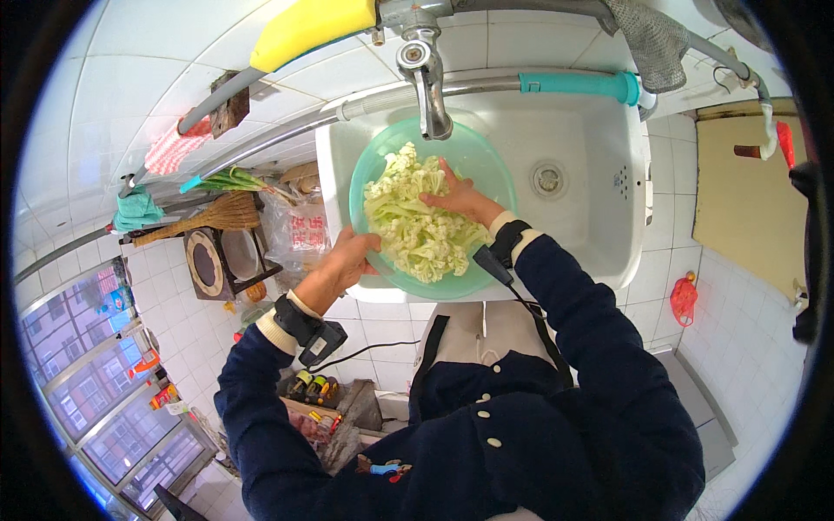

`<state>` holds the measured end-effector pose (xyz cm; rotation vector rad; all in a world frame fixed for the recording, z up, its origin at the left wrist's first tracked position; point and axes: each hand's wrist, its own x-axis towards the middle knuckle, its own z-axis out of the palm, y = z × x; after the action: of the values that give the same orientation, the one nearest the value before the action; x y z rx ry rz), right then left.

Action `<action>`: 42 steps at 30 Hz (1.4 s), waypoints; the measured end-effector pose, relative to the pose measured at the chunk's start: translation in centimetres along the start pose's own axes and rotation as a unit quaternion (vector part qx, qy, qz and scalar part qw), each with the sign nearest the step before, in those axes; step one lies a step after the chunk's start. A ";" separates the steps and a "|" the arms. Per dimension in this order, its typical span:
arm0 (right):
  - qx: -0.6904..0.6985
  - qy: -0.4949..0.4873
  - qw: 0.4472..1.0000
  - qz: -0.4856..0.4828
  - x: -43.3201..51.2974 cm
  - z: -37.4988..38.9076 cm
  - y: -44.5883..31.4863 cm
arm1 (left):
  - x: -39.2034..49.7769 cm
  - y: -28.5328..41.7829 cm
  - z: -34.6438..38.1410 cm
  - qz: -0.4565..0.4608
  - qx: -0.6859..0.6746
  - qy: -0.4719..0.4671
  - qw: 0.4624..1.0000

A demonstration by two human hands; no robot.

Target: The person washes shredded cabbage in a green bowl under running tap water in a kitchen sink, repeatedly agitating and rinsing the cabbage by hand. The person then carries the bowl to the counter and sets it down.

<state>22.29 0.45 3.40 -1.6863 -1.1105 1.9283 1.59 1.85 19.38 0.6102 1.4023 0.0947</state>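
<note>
A translucent green plastic basin (498,166) stands in the left part of a white sink (586,215), heaped with pale cauliflower florets (423,221). My left hand (352,257) grips the basin's rim at its lower left, thumb on the upper side. Spread over the florets at the upper right is my right hand (459,195), its fingers apart and touching them; whether any floret is held cannot be told. The chrome faucet (430,91) reaches over the basin's back edge, and no water shows from it.
A metal pole with teal sleeves (573,84) lies across the sink's back. Above runs a pipe with a yellow cloth (313,32) and a grey mesh cloth (651,45). At left are a straw broom (228,211) and a plastic bag (296,228). Bottles (316,387) stand below.
</note>
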 end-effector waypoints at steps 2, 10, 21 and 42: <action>0.025 -0.022 0.999 0.007 -0.1 0.4 0.0 | -0.4 0.3 0.2 0.004 0.015 0.003 1.000; 0.072 -0.037 0.996 -0.038 0.8 1.6 1.1 | -1.3 1.9 1.1 0.012 0.042 -0.018 0.999; 0.049 -0.020 0.997 -0.047 0.1 -0.8 1.1 | -0.4 3.3 2.2 0.008 0.051 -0.020 0.998; 0.018 -0.030 0.999 -0.003 0.5 1.7 0.2 | -1.4 2.5 0.3 0.013 0.011 -0.025 1.000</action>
<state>20.60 0.15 2.90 -1.6144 -1.0938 1.9966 2.28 3.28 21.79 0.6458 1.3480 0.0833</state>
